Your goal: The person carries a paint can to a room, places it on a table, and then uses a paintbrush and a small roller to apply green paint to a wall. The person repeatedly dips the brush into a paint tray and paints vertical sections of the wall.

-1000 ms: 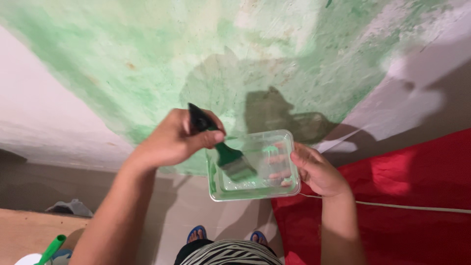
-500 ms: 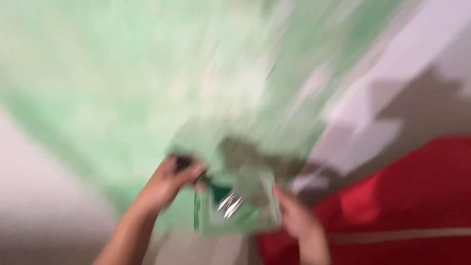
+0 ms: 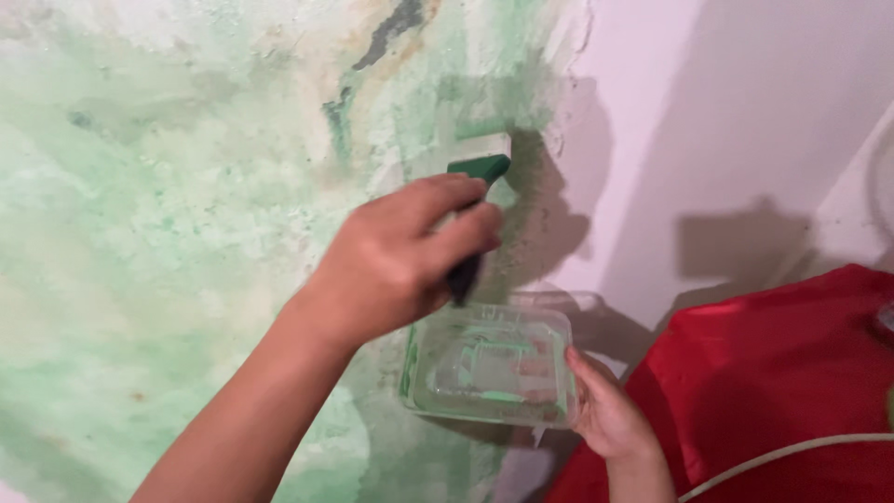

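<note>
My left hand (image 3: 400,256) grips a paintbrush (image 3: 480,169) with a dark handle and green ferrule. Its pale bristles press against the wall (image 3: 186,186) at the right border of the patchy green area. My right hand (image 3: 605,410) holds a clear plastic container (image 3: 489,363) by its right rim, below the brush. Streaks of green paint coat the inside of the container, and my fingers show through its bottom.
To the right of the green patch the wall is white (image 3: 708,112), with shadows of the arm and container on it. A red cloth (image 3: 782,382) with a white cord (image 3: 792,452) across it fills the lower right corner.
The brush has come up out of the container and onto the wall. My view has swung upward, so the floor and feet have dropped out of sight.
</note>
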